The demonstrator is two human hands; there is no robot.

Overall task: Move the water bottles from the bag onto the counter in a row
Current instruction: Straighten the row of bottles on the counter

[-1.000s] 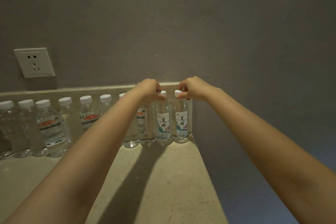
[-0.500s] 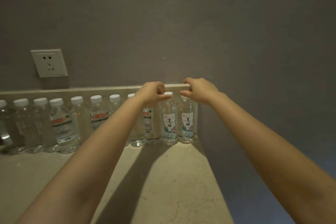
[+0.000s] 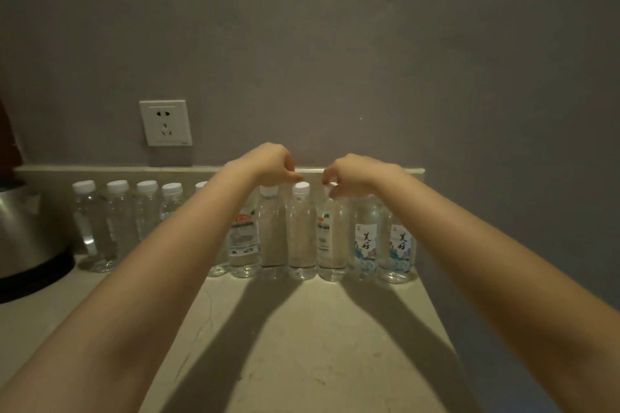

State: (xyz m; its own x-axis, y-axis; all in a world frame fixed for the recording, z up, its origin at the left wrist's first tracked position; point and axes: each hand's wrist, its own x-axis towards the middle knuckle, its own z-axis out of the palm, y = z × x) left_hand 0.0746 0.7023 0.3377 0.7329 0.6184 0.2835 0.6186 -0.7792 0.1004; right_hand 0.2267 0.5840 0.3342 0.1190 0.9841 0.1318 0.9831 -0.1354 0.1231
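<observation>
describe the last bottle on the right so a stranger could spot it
On the beige counter, a row of water bottles lines the grey wall. At its right end two carry white labels with blue artwork; the end bottle is the outer one, beside the counter's edge, with nothing beyond it.

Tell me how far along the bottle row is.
Done: a row of water bottles stands on the counter along the backsplash, from the kettle to the right edge. In hand: the right hand pinches the third bottle from the right by its top; the left hand is curled over the neighbouring cap, contact unclear. Left: the bag is out of view, so I cannot tell how many remain.
</observation>
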